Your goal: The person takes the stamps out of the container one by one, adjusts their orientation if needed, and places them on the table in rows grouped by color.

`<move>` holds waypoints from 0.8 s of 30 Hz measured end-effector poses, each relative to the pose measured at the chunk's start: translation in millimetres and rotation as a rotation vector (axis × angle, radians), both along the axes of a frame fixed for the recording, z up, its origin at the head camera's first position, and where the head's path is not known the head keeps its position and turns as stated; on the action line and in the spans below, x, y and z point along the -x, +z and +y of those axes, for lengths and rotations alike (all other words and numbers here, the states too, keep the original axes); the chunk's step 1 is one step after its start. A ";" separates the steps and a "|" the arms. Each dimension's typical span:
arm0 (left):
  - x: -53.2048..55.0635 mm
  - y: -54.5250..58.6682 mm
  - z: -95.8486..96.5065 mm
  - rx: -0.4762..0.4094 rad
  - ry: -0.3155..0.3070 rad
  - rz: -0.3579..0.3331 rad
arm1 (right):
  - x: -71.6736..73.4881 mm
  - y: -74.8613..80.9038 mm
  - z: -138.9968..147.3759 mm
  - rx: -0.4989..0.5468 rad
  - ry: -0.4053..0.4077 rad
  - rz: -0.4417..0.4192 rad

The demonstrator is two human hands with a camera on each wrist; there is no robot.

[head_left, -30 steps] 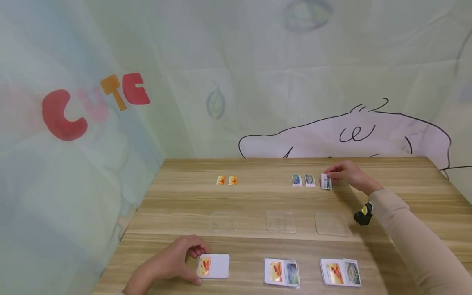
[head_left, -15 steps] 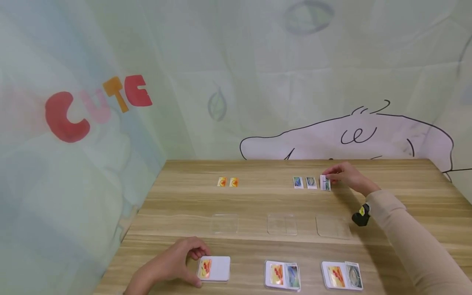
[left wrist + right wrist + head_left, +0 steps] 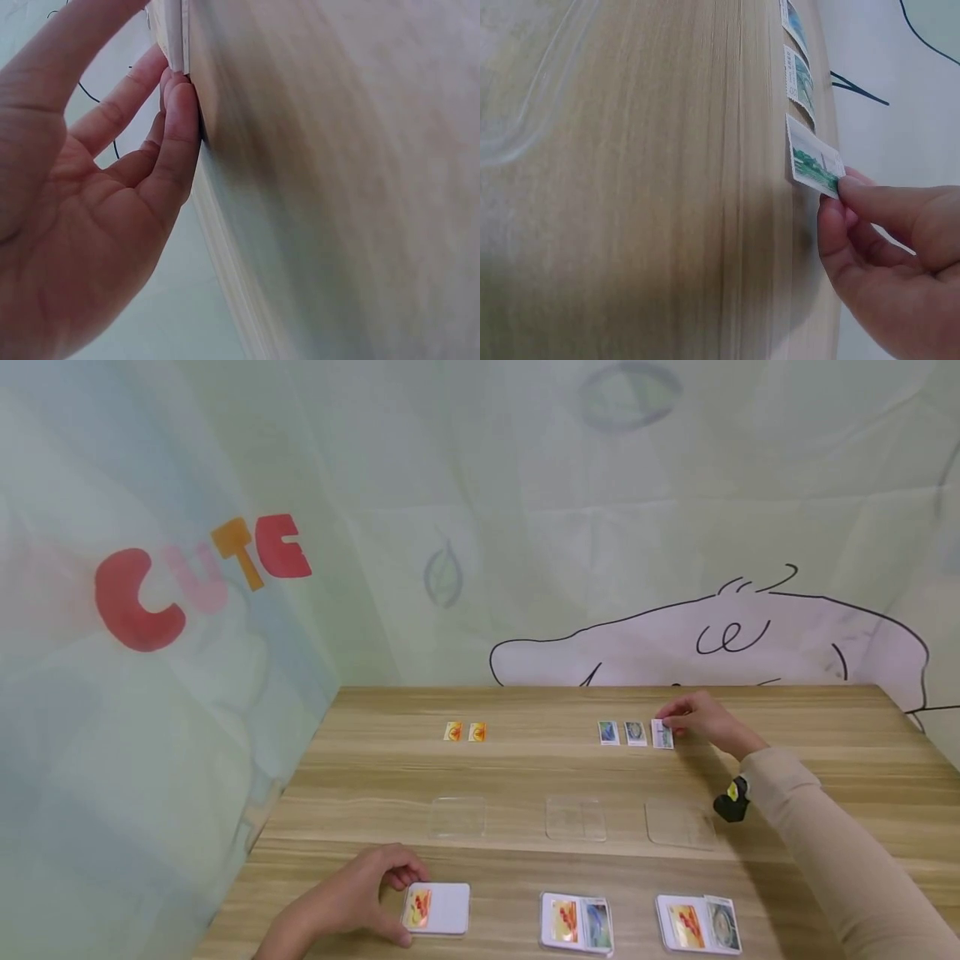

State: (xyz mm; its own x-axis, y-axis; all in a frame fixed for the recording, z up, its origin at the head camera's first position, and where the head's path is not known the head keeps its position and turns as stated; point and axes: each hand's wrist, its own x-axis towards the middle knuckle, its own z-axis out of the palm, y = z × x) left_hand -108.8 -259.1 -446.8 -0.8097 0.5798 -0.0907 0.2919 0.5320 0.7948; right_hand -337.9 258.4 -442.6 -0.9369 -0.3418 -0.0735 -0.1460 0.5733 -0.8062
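At the table's far right, my right hand [image 3: 708, 722] pinches a postage stamp [image 3: 663, 735] by its edge between thumb and fingers. The right wrist view shows a green landscape on this stamp [image 3: 814, 161], tilted beside two other stamps [image 3: 801, 79] in a row. My left hand [image 3: 367, 893] holds the left side of a white card [image 3: 452, 908], thumb at the near corner and fingers at the far one. An orange stamp [image 3: 418, 908] lies on that card's left half. From the left wrist, fingertips [image 3: 180, 105] touch the card's edge [image 3: 174, 37].
Two white cards, a middle one [image 3: 547, 922] and a right one [image 3: 667, 925], each carry an orange and a scenic stamp. Three clear plastic covers [image 3: 573, 818] lie in a row mid-table. Two orange stamps [image 3: 465, 732] lie at the back left. A printed cloth hangs behind.
The right hand has shifted the pinched stamp slightly left, nearer the other scenic stamps. The left hand stays at the white card. The head view has shifted a little.
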 end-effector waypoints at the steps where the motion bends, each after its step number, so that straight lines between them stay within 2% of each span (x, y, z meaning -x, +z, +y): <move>1: -0.1 0.0 0.0 -0.001 0.000 0.002 | 0.4 -0.2 -0.1 -0.002 -0.002 0.001; 8: -0.2 0.7 0.0 -0.003 0.002 -0.003 | -0.3 2.6 -3.9 -0.020 -0.001 0.022; 17: -0.8 0.2 -0.5 -0.006 0.005 -0.003 | 0.2 -2.1 -6.2 -0.036 -0.032 0.087; 24: -0.3 -0.6 -0.9 -0.004 0.010 -0.004 | 0.8 -3.0 -10.3 -0.103 -0.054 0.089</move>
State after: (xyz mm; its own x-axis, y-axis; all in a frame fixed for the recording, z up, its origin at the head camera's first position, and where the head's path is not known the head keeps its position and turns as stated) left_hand -108.5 -260.0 -447.5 -0.8153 0.5718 -0.0914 0.2835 0.5318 0.7980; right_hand -338.7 248.1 -445.6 -0.9581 -0.2857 -0.0217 -0.1808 0.6617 -0.7276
